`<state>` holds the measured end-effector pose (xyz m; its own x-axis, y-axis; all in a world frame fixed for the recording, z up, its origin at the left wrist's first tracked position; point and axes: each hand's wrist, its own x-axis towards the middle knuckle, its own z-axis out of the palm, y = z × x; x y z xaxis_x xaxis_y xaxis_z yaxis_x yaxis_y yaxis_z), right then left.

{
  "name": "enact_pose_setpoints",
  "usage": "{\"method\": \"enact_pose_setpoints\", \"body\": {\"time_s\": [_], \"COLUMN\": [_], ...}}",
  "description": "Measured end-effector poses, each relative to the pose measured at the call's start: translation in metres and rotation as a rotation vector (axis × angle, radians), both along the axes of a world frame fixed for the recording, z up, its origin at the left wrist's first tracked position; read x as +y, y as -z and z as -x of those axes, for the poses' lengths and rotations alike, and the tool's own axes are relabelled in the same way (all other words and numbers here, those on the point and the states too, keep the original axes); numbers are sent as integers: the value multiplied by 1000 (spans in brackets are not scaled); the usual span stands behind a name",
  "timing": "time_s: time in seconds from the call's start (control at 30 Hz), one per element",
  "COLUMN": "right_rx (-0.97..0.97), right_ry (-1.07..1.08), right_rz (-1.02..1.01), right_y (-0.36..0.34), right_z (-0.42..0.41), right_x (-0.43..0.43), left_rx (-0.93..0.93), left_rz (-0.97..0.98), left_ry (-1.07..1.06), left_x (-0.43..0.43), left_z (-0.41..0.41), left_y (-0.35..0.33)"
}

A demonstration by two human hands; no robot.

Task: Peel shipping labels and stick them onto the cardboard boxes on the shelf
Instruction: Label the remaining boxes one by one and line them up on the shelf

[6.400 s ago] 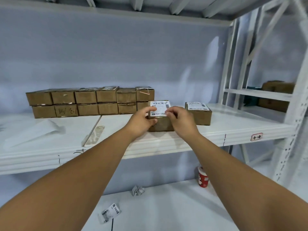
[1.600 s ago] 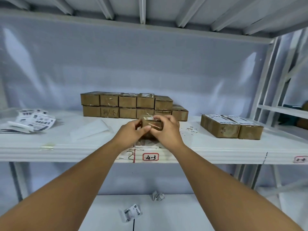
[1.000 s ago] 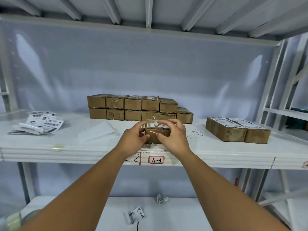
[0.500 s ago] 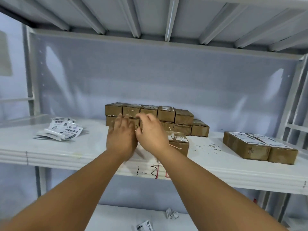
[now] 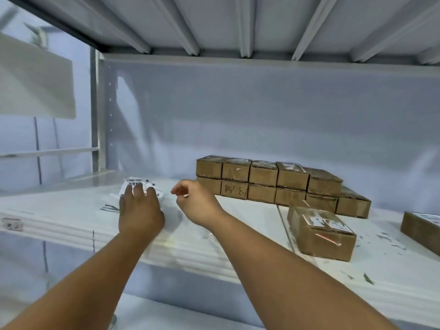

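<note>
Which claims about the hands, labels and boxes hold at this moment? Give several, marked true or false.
1. The left hand lies flat on the labels. True.
2. The right hand grips a box. False: it holds nothing and hangs beside the labels.
3. One lone box sits in front of the stacked boxes. True.
4. The stacked boxes are three rows high. False: two rows.

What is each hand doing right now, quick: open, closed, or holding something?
Left hand: open, fingers flat on the label stack.
Right hand: open, fingers loosely curled, holding nothing.
</note>
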<state>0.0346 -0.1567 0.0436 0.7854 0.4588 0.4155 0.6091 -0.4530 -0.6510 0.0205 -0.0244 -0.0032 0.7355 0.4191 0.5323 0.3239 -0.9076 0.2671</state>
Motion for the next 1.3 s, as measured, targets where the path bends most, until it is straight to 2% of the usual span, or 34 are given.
{"method": "enact_pose_setpoints", "body": {"time_s": [0.13, 0.27, 0.43, 0.67, 0.9, 1.13, 1.23, 1.3], "right_rx": [111, 252, 324, 265, 151, 213, 253, 284], "right_ry": [43, 144, 272, 292, 205, 90, 70, 65], "right_rz": [-30, -47, -232, -290, -260, -189, -141, -178], "right_y": [7, 21, 29, 30, 30, 28, 28, 28], "right_z": [-17, -39, -57, -56, -49, -44, -41, -44], "right_x": [38, 71, 86, 86, 80, 77, 77, 79], "left_rx": [-87, -112, -163, -169, -97, -96, -112, -128], "left_rz": [193, 286, 385, 352, 296, 360, 316, 307], "left_ry": [-38, -1, 121, 105, 52, 59, 19, 3], "left_x": [7, 7, 9, 12, 12, 11, 11, 10], "left_z": [1, 1, 1, -1, -1, -4, -6, -6], "left_y": [2, 2, 1, 3, 3, 3, 4, 4]}}
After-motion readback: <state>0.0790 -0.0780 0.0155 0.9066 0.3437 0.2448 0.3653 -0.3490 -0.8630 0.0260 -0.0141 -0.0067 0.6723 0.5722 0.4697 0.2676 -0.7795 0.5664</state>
